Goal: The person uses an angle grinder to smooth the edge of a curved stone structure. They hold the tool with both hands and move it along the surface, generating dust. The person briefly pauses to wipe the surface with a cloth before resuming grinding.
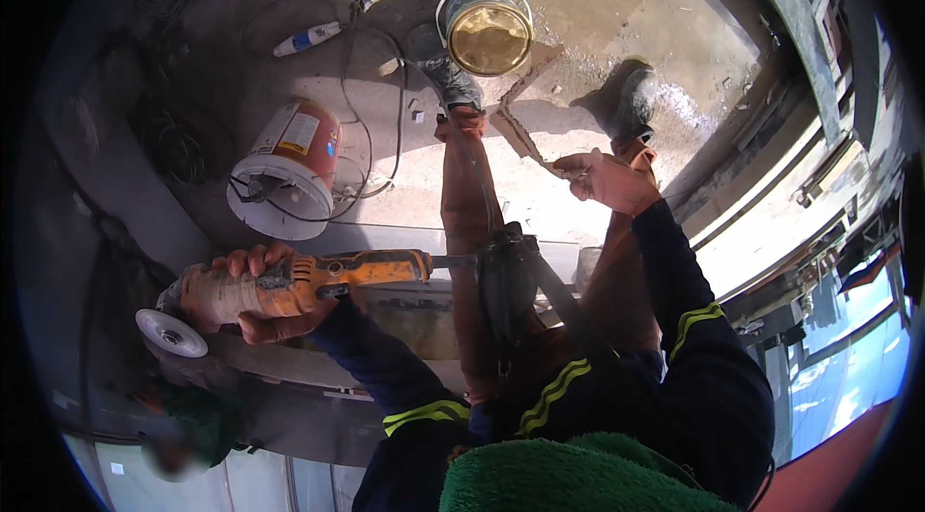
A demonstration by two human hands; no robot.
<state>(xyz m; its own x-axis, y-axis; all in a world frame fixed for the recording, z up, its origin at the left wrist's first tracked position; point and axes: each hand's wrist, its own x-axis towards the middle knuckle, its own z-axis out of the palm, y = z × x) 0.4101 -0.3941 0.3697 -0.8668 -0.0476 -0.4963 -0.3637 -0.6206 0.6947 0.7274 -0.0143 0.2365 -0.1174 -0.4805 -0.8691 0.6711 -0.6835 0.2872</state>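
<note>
My left hand (258, 281) is wrapped round the body of an orange and black angle grinder (332, 273), held level at the left. Its pale round disc (171, 332) points away to the left, and a cord runs from its right end. My right hand (609, 181) is raised over the sunlit floor, its fingers closed in a pinch. At the fingertips lies the end of a thin, rough-edged brown strip (523, 138); whether the pinch holds it I cannot tell. A metal tin with a wire handle (489, 38) stands beyond my boots.
A red and white plastic bucket (299, 151) is at the left, with a cable looped over it. Cables (400, 117) trail across the floor near a blue and white cylindrical connector (306, 38). Another person in green (198, 420) is at the lower left. Metal beams (795, 30) line the right.
</note>
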